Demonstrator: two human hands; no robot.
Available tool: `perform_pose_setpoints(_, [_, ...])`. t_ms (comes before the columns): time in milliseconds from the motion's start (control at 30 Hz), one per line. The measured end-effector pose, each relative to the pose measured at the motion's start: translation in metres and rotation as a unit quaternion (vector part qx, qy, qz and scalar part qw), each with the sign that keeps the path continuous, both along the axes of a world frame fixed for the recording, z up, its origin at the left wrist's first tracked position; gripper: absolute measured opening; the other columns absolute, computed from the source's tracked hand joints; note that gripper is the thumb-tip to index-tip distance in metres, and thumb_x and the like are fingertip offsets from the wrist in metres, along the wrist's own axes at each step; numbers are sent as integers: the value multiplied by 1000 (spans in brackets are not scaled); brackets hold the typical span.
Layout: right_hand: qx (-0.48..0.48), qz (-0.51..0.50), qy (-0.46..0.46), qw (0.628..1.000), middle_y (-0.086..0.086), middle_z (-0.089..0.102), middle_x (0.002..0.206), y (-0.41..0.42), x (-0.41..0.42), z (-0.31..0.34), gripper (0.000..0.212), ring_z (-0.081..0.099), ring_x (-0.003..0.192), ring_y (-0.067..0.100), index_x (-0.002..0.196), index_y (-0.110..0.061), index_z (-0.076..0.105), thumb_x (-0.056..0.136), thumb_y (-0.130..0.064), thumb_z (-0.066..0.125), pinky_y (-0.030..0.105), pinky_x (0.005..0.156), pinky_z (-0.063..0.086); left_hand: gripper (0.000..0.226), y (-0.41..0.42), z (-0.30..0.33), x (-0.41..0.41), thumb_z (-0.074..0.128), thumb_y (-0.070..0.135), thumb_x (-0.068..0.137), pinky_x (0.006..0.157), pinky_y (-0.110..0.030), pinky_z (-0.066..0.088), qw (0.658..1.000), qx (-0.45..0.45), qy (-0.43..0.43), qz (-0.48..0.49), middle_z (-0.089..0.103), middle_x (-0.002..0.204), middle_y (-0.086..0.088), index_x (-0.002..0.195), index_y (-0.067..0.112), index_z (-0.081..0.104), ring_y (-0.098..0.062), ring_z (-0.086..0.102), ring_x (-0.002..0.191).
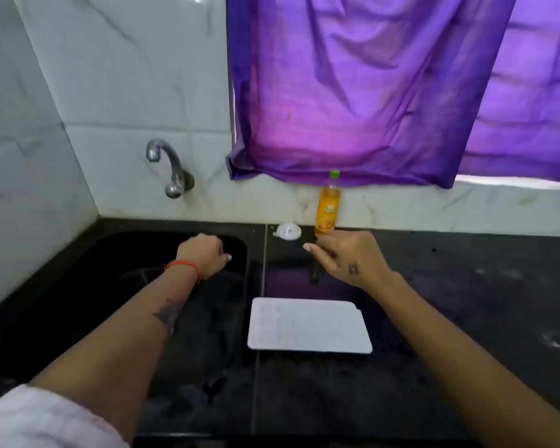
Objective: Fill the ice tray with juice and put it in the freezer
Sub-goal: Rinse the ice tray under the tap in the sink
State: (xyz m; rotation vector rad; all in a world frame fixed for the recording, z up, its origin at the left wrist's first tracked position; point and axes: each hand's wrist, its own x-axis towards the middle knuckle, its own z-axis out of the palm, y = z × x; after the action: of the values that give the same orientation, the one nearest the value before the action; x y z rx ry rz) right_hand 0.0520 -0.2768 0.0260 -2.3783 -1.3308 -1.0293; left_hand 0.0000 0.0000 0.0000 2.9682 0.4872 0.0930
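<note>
Black stone counter (434,367) fills the lower half of the view, backed by white marble tiles. Nearest the person, at 6 o'clock, a white ice tray (309,325) lies flat on the counter, its cells too washed out to make out. Beyond it, at 11 o'clock, the left hand (204,257) hangs over the dark sink (78,302) with fingers curled shut, holding nothing visible. At 12 o'clock the right hand (343,257) hovers with fingers loosely spread, just short of the juice bottle (328,206), which stands upright against the wall with its green cap on. A small white object (287,232) sits just left of the bottle. Farther back are a metal tap (170,169) and a purple curtain (385,92).
</note>
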Motion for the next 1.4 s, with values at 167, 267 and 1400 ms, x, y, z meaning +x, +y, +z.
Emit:
perform_pose_setpoints(167, [-9,-72,127,989,0,55,47,-46,-2,-69,44,51,41,18,51,-15,57,88,-40,57,24,39,31,38,-34,-73,-21,47,47,93,66,-27,56,984,-158,70,47,72,74,3,70,20,60,-15,68,54])
perform_pose_setpoints(267, [-6,-138,235,962,1,65,67,-69,-2,-112,33,61,60,21,72,-18,67,89,-44,54,26,50,40,44,-56,-105,-29,43,53,93,67,-34,59,966,-241,37,87,72,77,0,80,16,64,-18,69,57])
perform_pose_setpoints(1400, [60,-127,481,865,11,61,120,197,70,-87,48,53,113,30,128,-15,52,85,-33,61,38,96,44,7,147,-109,-26,49,26,97,51,-28,54,662,-631,-288,286,65,94,-3,97,20,52,-18,67,79])
